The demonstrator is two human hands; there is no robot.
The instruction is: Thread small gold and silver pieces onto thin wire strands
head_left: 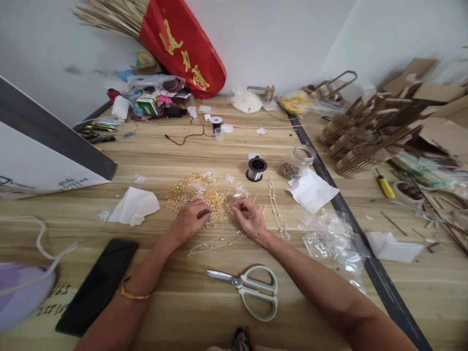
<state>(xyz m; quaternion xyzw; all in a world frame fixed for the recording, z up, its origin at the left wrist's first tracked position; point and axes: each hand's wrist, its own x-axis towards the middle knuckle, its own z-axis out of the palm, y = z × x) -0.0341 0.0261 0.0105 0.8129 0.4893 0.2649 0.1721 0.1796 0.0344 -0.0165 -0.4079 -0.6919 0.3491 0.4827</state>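
My left hand rests on the edge of a spread of small gold beads, its fingers curled and drawn together; whatever lies between the fingertips is too small to name. To the right of the beads, my right hand is closed in a pinch. Fine wire-like strands show near its fingertips, but what it grips I cannot make out. Small clear pieces lie just beyond it. A thin beaded chain stretches below both hands, and another chain lies right of my right hand.
White-handled scissors lie in front, near a black phone. A wire spool and a tipped glass jar of beads stand beyond. Paper, plastic bags and wooden basket-like pieces surround the work area.
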